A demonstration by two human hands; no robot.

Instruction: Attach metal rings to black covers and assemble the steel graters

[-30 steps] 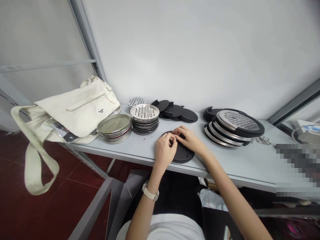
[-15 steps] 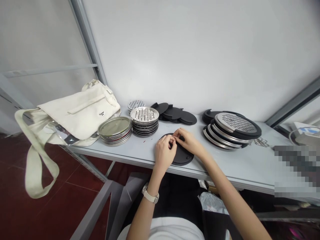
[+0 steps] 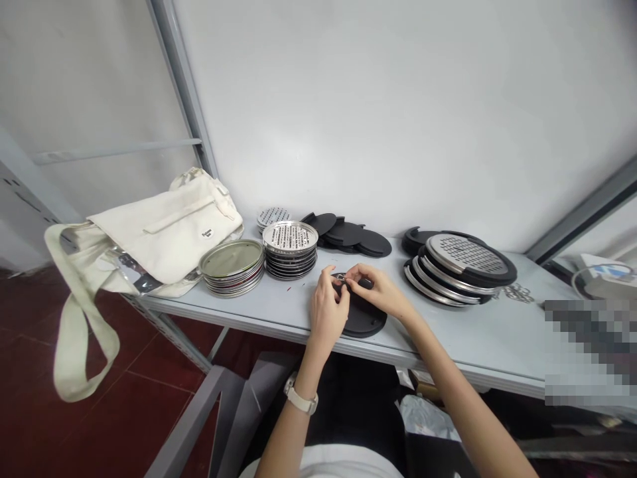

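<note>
A round black disc (image 3: 363,323) lies on the grey tabletop in front of me, near the front edge. Over its left side, my left hand (image 3: 328,307) is closed, fingers bent and thumb tip close to my right fingers. My right hand (image 3: 375,290) comes in from the right and pinches at the far part of the disc. A small silvery metal piece (image 3: 341,277) shows between the fingertips of both hands; its shape is partly hidden. What my left fingers hold is covered by the hand itself.
Left of my hands stand stacked metal grater discs (image 3: 290,240) and stacked round lids (image 3: 232,260), beside a cream bag (image 3: 164,229). Black holders (image 3: 346,232) lie behind. On the right are piled grater assemblies (image 3: 468,255) and thin wire pieces (image 3: 518,293).
My left index finger has lifted and straightened slightly, and the silvery piece now shows between the fingertips. The whole view has shifted a little; the disc stays in front of me.
</note>
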